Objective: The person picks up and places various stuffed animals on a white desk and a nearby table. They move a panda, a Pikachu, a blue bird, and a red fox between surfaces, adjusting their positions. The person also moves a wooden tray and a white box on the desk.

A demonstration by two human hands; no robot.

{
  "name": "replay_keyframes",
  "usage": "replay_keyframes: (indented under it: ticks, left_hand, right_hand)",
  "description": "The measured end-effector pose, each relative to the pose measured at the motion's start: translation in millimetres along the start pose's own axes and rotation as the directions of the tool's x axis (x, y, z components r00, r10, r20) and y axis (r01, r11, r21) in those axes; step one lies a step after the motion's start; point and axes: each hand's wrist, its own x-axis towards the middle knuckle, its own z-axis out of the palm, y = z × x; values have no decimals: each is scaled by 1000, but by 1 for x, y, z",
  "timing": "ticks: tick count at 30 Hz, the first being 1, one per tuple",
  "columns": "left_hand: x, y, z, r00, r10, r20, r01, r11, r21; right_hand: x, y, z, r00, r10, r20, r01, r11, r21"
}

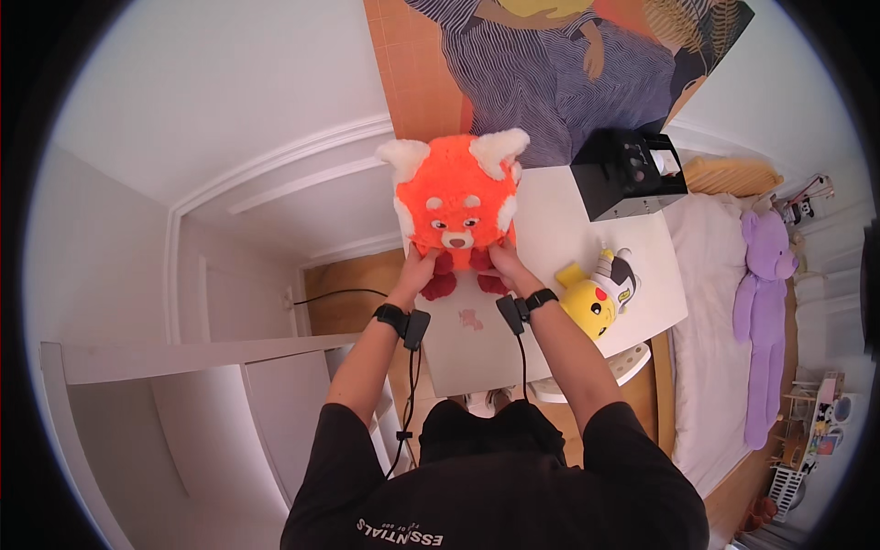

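A big orange-red plush red panda [457, 185] with white ears sits upright on the white table [550, 240], its face towards me. My left hand [418, 269] grips its lower side by one dark red paw. On the opposite side my right hand [505, 265] holds it the same way, beside the other paw. Both sets of fingers are partly hidden by the fur. A yellow Pikachu plush [592, 306] in a white and black outfit lies on its side to the right of my right forearm. Between my wrists, a pinkish mark [471, 320] shows on the tabletop.
A black box-shaped cabinet [629, 179] stands at the table's back right. Beyond the right edge is a bed [708, 309] with a long purple teddy bear [763, 302]. A white perforated chair [629, 364] is tucked by the table. Black cables [524, 364] hang from the wrist devices.
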Motion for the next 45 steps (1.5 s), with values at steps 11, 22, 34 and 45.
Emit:
replay_keyframes:
  ticks: [11, 22, 34, 45]
  left_hand:
    - [42, 27, 1, 994, 100, -46, -105, 984, -141]
    - [44, 3, -27, 987, 151, -57, -159, 972, -174]
    - [38, 8, -15, 974, 223, 31, -225, 968, 108]
    - [63, 34, 98, 955, 230, 188, -238, 971, 26]
  right_hand:
    - [56, -30, -1, 992, -77, -96, 83, 995, 49]
    - [38, -44, -2, 884, -371, -285, 238, 881, -409]
    - [23, -16, -4, 853, -496, -162, 406, 826, -391]
    - [32, -32, -95, 752, -540, -378, 435, 837, -331]
